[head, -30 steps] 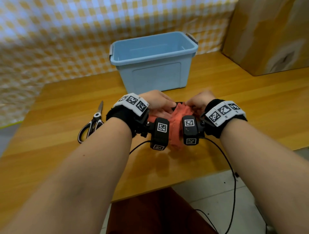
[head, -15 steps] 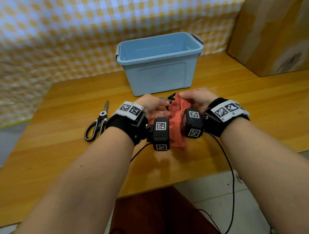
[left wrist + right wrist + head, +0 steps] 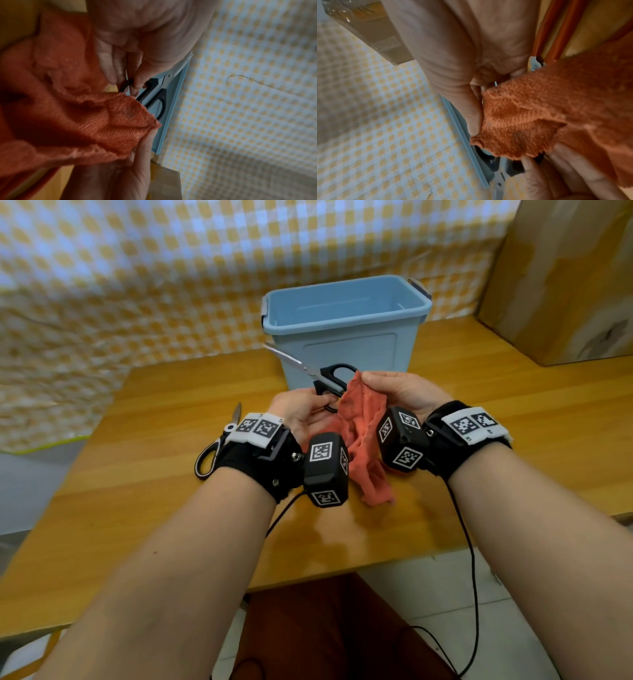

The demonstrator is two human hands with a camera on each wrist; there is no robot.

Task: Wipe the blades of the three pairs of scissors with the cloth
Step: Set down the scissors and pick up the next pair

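My left hand (image 3: 318, 402) pinches one loop of the black-handled scissors (image 3: 330, 376) between thumb and fingers (image 3: 137, 82). Their closed blades (image 3: 291, 359) point up and left, in front of the blue bin. My right hand (image 3: 370, 380) pinches the top corner of the orange-red cloth (image 3: 363, 440), right beside the scissor handles (image 3: 154, 97). The rest of the cloth hangs down between my wrists to the table. A second pair of scissors (image 3: 219, 445), black and white handled, lies on the table left of my left wrist.
A blue plastic bin (image 3: 346, 316) stands open just behind my hands. A cardboard box (image 3: 565, 278) stands at the back right. Checked fabric covers the wall behind. Two orange-red bars joined by grey metal (image 3: 551, 40) show near the cloth; I cannot tell what they are.
The black-handled scissors have come up out of the cloth in my left hand, blades now pointing up-left. My right hand has lifted the cloth's corner off the table.
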